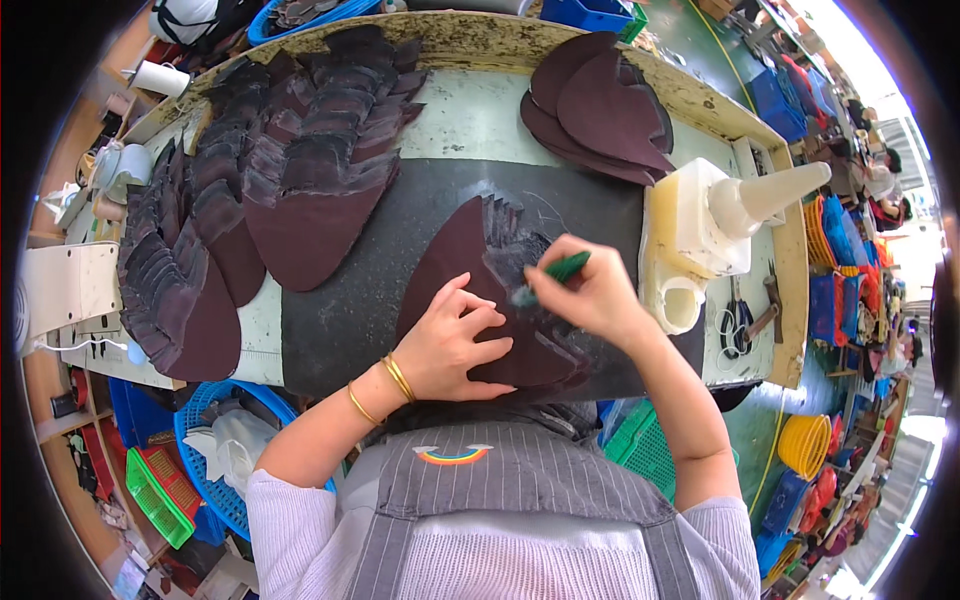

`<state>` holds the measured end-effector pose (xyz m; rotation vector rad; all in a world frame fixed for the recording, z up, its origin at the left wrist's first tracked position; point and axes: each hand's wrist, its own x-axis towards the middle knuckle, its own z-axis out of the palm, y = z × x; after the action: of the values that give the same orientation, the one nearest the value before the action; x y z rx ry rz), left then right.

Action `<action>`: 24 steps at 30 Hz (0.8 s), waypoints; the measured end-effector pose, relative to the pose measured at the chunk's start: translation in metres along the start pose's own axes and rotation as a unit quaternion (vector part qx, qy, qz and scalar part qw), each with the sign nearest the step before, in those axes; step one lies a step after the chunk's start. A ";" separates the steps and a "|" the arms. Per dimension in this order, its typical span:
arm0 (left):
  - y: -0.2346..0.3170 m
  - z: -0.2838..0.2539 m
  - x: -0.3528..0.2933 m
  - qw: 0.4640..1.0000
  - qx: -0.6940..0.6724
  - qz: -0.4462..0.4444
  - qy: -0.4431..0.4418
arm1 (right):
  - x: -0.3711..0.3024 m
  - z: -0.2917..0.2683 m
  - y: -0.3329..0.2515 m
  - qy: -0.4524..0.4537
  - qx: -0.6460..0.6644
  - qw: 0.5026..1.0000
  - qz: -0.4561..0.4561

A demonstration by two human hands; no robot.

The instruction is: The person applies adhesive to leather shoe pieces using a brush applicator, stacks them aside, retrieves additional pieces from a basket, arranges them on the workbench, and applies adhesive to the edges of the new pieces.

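Observation:
Dark maroon leather-like pieces [432,262] lie on a black mat [330,335] in front of me, overlapped so that their far edges fan out in steps. My left hand [455,345] rests on them with its fingers spread, pressing them down. A brush with a green handle [568,266] is pinched in my right hand [598,295]. Its pale tip touches the stepped edges, which look darker and wet there. To the right of that hand stands a white squeeze bottle [690,215] with a long nozzle, next to a small open-mouthed container [678,305].
Overlapping rows of similar maroon pieces [310,230] cover the table's left side; another stack [605,110] sits at the back right. Scissors [737,325] and a hammer [770,315] lie at the right edge. A blue basket [195,430] stands below left, a green crate [645,450] below right.

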<state>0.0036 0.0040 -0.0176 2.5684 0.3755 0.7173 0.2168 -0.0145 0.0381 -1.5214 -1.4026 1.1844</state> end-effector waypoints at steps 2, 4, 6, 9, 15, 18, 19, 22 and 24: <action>0.001 0.002 0.002 1.000 -0.006 0.000 -0.006 | -0.016 -0.009 0.010 -0.066 -0.104 0.990 -0.070; 0.001 0.003 0.001 1.000 -0.004 -0.001 -0.010 | -0.026 -0.011 0.011 -0.071 -0.125 0.988 -0.046; -0.002 0.001 0.003 1.000 0.016 -0.001 -0.006 | -0.029 -0.009 0.010 -0.025 -0.084 0.985 -0.151; 0.001 0.001 0.001 1.000 0.010 -0.013 -0.011 | -0.057 -0.025 0.028 -0.066 -0.103 0.992 -0.028; 0.004 -0.002 0.000 1.000 -0.006 -0.026 -0.010 | -0.018 -0.036 -0.009 0.079 0.103 0.989 -0.073; 0.003 -0.001 0.002 0.999 -0.017 -0.022 -0.023 | 0.044 -0.003 0.008 0.084 0.056 0.965 -0.242; 0.004 -0.001 0.002 0.999 -0.018 -0.023 -0.020 | 0.054 0.006 0.014 0.075 0.003 0.959 -0.273; 0.005 -0.001 0.001 0.998 -0.021 -0.042 -0.030 | 0.060 0.013 0.029 -0.018 -0.094 0.953 -0.288; 0.006 -0.004 0.000 0.998 -0.024 -0.045 -0.031 | 0.049 0.011 0.020 -0.078 -0.078 0.955 -0.274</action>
<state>0.0020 0.0004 -0.0118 2.5036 0.4460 0.6055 0.2115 0.0310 0.0092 -1.0413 -1.9043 0.8718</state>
